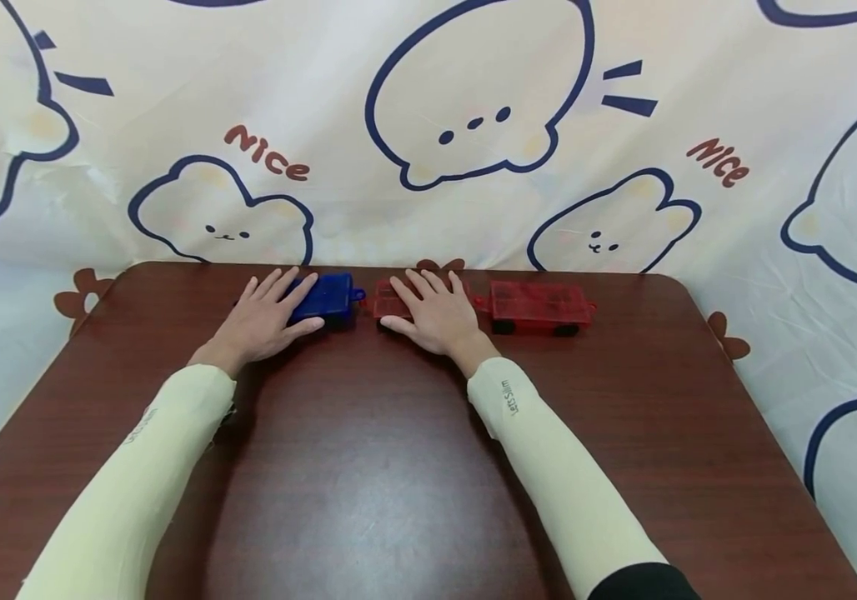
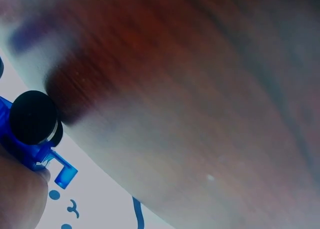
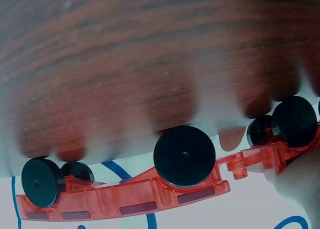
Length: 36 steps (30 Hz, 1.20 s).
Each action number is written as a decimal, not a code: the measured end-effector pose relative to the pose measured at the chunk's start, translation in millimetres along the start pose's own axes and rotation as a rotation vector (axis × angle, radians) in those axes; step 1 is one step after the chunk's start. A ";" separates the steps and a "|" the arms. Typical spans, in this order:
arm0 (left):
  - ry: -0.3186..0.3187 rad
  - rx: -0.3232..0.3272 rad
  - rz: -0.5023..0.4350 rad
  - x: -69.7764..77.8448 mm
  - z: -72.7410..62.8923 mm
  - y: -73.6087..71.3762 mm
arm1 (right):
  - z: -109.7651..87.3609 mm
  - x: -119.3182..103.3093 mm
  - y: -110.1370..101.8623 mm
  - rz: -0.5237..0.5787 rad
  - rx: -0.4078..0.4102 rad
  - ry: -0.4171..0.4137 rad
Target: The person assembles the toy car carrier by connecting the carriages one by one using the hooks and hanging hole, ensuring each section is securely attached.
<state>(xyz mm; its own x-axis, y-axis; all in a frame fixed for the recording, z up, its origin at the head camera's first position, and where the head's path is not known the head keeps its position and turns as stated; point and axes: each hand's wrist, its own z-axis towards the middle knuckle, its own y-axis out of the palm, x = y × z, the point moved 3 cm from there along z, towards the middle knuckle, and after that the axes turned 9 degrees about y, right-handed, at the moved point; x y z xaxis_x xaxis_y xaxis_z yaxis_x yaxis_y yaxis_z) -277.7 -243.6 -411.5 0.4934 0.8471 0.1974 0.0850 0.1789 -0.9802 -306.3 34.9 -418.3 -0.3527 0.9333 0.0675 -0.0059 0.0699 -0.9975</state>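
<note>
My left hand [image 1: 256,323] lies with fingers spread over the left part of a blue plastic toy train car [image 1: 333,296]. In the left wrist view, a black wheel and a hook show on the blue car [image 2: 15,134]. My right hand [image 1: 439,317] rests, fingers extended, on a red see-through toy train car [image 1: 386,302], hiding much of it. Linked to its right side is a second red toy train car [image 1: 537,304], whose black wheels also show in the right wrist view. The blue car's right loop is close to the first red car; whether they are hooked together I cannot tell.
The cars stand in a row along the far edge of a brown wooden table [image 1: 368,467]. A white cloth [image 1: 338,108] printed with cartoon outlines hangs directly behind that edge and at the sides.
</note>
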 end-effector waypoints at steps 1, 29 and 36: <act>0.000 -0.003 -0.004 0.3 -0.3 -0.3 | -0.2 -0.1 -0.3 0.002 0.001 -0.002; -0.006 -0.007 -0.018 -2.6 -4.0 -2.2 | 0.7 0.8 1.5 0.015 0.030 -0.013; 0.000 -0.007 -0.016 -2.1 -4.3 -1.5 | -0.2 -0.4 0.7 0.009 0.024 -0.016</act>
<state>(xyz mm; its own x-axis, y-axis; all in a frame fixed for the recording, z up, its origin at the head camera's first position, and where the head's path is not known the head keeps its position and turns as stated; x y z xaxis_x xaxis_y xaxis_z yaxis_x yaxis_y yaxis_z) -275.2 -247.9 -410.6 0.4921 0.8440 0.2135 0.0996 0.1891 -0.9769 -305.9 34.6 -419.1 -0.3673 0.9283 0.0583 -0.0248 0.0529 -0.9983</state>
